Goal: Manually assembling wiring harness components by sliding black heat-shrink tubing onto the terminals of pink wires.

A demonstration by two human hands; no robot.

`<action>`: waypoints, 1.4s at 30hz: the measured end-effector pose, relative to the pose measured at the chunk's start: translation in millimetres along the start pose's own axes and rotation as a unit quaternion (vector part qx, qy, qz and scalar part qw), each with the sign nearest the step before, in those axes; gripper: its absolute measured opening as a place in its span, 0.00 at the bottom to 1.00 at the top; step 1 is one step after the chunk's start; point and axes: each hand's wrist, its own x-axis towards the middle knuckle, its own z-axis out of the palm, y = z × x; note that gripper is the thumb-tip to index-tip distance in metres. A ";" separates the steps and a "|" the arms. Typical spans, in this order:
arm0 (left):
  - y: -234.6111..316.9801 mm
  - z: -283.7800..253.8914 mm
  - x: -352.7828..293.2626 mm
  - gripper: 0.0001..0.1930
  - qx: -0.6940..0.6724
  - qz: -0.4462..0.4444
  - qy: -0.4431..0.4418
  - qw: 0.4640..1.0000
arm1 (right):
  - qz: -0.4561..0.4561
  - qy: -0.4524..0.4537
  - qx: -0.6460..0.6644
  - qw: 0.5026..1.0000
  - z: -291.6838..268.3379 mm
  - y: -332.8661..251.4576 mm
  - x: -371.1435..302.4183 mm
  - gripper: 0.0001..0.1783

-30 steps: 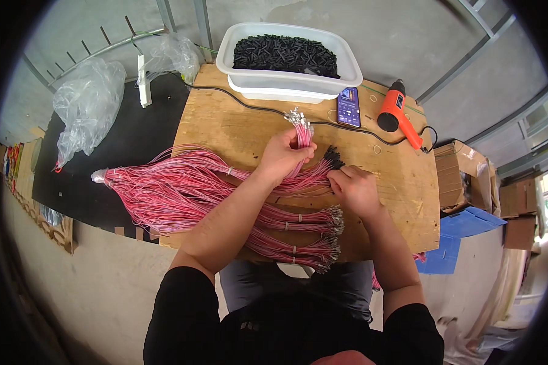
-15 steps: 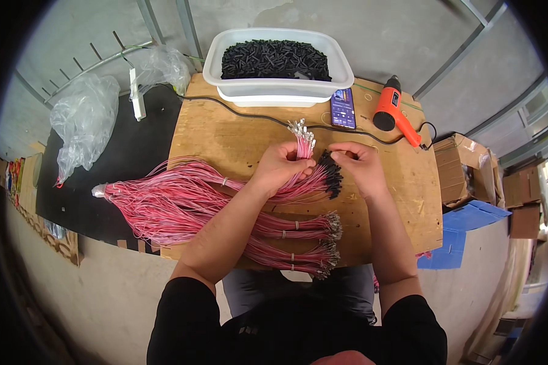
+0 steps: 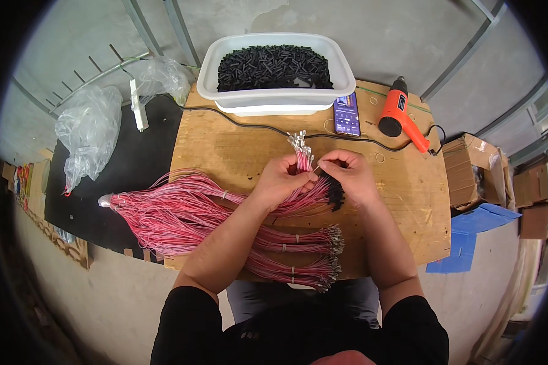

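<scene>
My left hand (image 3: 277, 185) is closed round a bunch of thin pink and white wires (image 3: 303, 159), whose bare metal terminals point up above the fingers. Thumb and fingertips of my right hand (image 3: 352, 177) pinch the end of one wire beside that bunch. Under the right hand lie wire ends covered with black sleeves (image 3: 333, 194), partly hidden by it. Nearer to me, tied wire bundles (image 3: 274, 243) rest with uncovered metal terminals (image 3: 332, 238) at their right ends. All the wires run left into one large pink hank (image 3: 164, 216), gathered at its far left end.
A white plastic tub (image 3: 341, 79) of short black sleeves (image 3: 268, 66) stands at the back. Right of it are a phone (image 3: 347, 115) and an orange heat gun (image 3: 398, 109). A black cable (image 3: 249, 114) crosses the table. Plastic bags (image 3: 90, 131) lie left; cardboard boxes (image 3: 466, 161) stand right.
My right hand has moved left from the black-sleeved ends to beside the bunch in my left hand, pinching a wire end there. The left hand keeps its hold. The whole view has shifted slightly.
</scene>
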 end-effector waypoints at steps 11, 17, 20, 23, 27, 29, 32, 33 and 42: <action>2.6 8.5 0.6 0.06 -0.009 -0.001 0.040 0.999 | -0.022 -0.003 -0.030 0.999 -7.1 3.6 -5.1 0.04; -2.8 4.8 4.3 0.05 0.018 0.010 0.024 1.000 | -0.015 0.017 -0.023 0.999 -12.4 4.4 -3.9 0.05; -1.6 6.1 4.1 0.05 0.017 0.012 0.035 0.999 | 0.132 0.123 0.405 0.896 -22.0 -17.0 -1.6 0.06; -0.7 7.5 2.5 0.04 0.020 0.015 0.034 0.999 | 0.108 0.141 0.408 0.896 -34.2 0.2 -0.7 0.07; -2.9 6.6 3.5 0.04 0.031 0.020 0.020 0.999 | 0.105 0.103 0.474 0.868 -44.8 18.0 -5.4 0.09; -2.4 7.6 3.8 0.04 0.039 0.018 0.023 0.999 | 0.093 0.077 0.466 0.876 -46.4 17.8 -6.6 0.09; -0.2 7.6 3.1 0.05 0.034 0.015 0.024 0.999 | 0.073 0.036 0.447 0.891 -49.1 21.2 -6.7 0.09; -0.3 7.5 3.7 0.05 0.033 0.015 0.025 0.999 | 0.063 0.020 0.435 0.898 -50.4 22.2 -6.4 0.10; -2.4 6.2 3.9 0.05 0.029 0.017 0.022 0.999 | 0.083 0.045 0.386 0.918 -44.7 20.3 -1.7 0.09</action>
